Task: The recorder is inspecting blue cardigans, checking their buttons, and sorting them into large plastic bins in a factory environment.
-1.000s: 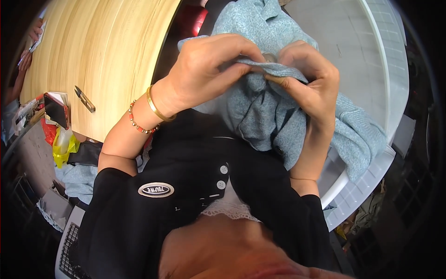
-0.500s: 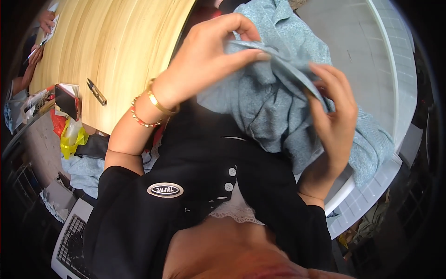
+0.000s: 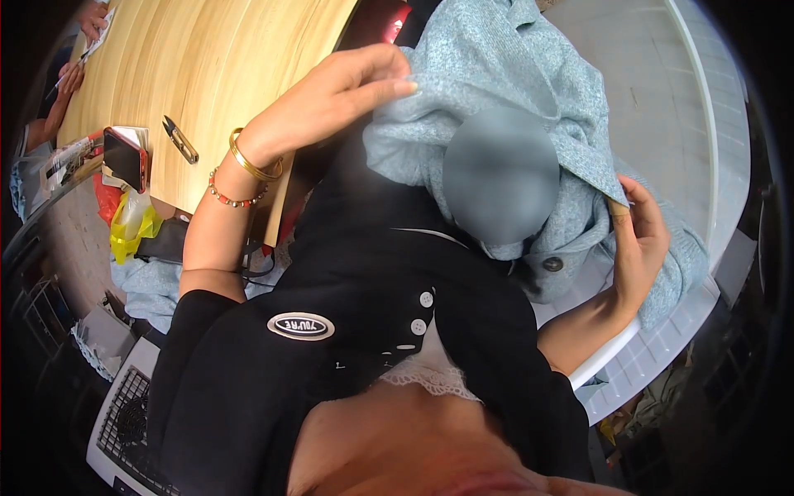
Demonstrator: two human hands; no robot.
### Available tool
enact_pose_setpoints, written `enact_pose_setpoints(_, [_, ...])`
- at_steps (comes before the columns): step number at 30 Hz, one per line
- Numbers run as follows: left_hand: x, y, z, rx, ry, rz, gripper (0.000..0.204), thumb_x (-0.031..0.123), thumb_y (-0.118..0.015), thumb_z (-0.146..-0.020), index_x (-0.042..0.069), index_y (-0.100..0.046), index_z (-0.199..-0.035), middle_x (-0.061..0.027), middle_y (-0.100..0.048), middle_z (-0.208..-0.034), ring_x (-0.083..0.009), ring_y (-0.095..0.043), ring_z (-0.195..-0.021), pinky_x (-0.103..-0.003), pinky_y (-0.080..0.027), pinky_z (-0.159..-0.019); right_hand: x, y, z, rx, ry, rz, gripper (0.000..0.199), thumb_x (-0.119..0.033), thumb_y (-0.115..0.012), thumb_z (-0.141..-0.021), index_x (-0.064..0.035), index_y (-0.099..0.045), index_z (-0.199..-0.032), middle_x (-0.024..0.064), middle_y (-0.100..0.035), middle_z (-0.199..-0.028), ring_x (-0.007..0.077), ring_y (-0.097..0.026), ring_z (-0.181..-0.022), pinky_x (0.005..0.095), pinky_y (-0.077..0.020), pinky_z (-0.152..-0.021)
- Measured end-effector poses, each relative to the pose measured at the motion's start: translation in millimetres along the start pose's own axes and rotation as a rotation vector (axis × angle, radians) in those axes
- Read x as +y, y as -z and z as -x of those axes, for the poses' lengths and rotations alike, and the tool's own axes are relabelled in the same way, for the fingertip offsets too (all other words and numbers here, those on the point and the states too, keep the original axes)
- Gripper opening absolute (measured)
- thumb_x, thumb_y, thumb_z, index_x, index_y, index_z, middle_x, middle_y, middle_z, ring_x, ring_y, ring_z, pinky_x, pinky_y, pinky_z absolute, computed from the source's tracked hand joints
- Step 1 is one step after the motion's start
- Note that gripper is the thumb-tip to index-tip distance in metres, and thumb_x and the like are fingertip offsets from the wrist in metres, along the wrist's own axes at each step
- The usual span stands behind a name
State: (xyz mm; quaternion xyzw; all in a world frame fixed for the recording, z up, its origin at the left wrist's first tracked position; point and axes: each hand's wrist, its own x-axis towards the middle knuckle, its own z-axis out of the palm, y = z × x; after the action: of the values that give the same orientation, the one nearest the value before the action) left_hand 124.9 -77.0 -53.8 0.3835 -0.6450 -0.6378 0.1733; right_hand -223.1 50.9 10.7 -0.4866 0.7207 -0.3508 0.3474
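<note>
A light blue knitted cardigan (image 3: 488, 66) is spread across my lap and over the tub's edge; a dark button (image 3: 552, 264) shows near its lower part. A blurred grey round patch covers its middle and hides the detail there. My left hand (image 3: 372, 78) is closed at the cardigan's upper left edge, thumb and fingers pinching the cloth. On the other side my right hand (image 3: 641, 236) pinches a pointed corner of the cardigan between thumb and fingers. The cloth lies loosely stretched between both hands, with folds hanging toward my lap.
A wooden table (image 3: 240, 50) stands at the left, bearing thread snips (image 3: 180, 139). Near its corner are a red-cased phone (image 3: 126, 159) and a yellow bag (image 3: 135, 236). A large white tub (image 3: 645, 91) stands at the right. Another person's hand (image 3: 73, 78) holds a pen far left.
My hands have moved apart, the left leftward and the right outward and down. The bunched cardigan has opened flatter, and its button has come into sight.
</note>
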Motion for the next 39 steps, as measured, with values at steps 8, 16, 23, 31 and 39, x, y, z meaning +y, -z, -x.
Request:
enact_pose_setpoints(8, [20,23,5,-0.058,-0.034,0.030,0.014,0.017,-0.065,-0.091,0.003,-0.067,-0.094,0.0045,-0.059,-0.080,-0.0029,-0.051,-0.074,-0.021,-0.040,-0.067,8,19,-3,0.431,0.191,-0.254,0.031,-0.001,-0.060,-0.091,0.0074,-0.059,-0.121,0.0152,-0.064,-0.115,0.0172,-0.061,-0.103,0.0275,-0.0454,-0.093])
enact_pose_setpoints(16, [94,15,25,-0.082,0.048,0.592,0.014,0.011,-0.065,-0.091,-0.001,-0.064,-0.100,-0.0053,-0.068,-0.097,-0.0068,-0.061,-0.089,-0.020,-0.048,-0.077,-69,4,-15,0.836,0.614,-0.121,0.017,0.000,-0.061,-0.085,0.0079,-0.064,-0.100,0.0193,-0.066,-0.099,0.0236,-0.065,-0.090,0.0320,-0.0534,-0.085])
enact_pose_setpoints(23, [67,-79,-25,0.249,-0.535,0.242,0.027,0.022,-0.068,-0.086,-0.004,-0.065,-0.095,-0.0143,-0.065,-0.075,-0.0165,-0.061,-0.071,-0.029,-0.047,-0.067,-80,-61,17,0.029,0.945,0.311,0.028,-0.006,-0.070,-0.061,-0.0076,-0.074,-0.088,0.0075,-0.065,-0.092,0.0205,-0.065,-0.075,0.0284,-0.0510,-0.063])
enact_pose_setpoints(31, [69,-61,1,0.120,-0.290,0.343,0.017,0.007,-0.058,-0.094,-0.002,-0.060,-0.108,-0.0012,-0.062,-0.100,-0.0075,-0.056,-0.093,-0.021,-0.044,-0.082,-76,-81,-2,0.186,0.982,0.261,0.029,0.000,-0.073,-0.059,-0.0080,-0.075,-0.086,0.0064,-0.061,-0.088,0.0170,-0.061,-0.071,0.0242,-0.0477,-0.057])
enact_pose_setpoints(39, [52,-66,-3,0.226,-0.482,0.126,0.056,-0.003,-0.082,-0.067,0.000,-0.056,-0.117,-0.0078,-0.057,-0.116,-0.0166,-0.055,-0.110,-0.028,-0.044,-0.094,-71,-84,-17,0.092,0.962,0.155,0.031,0.003,-0.073,-0.058,-0.0059,-0.074,-0.088,0.0050,-0.060,-0.081,0.0173,-0.062,-0.069,0.0261,-0.0486,-0.056])
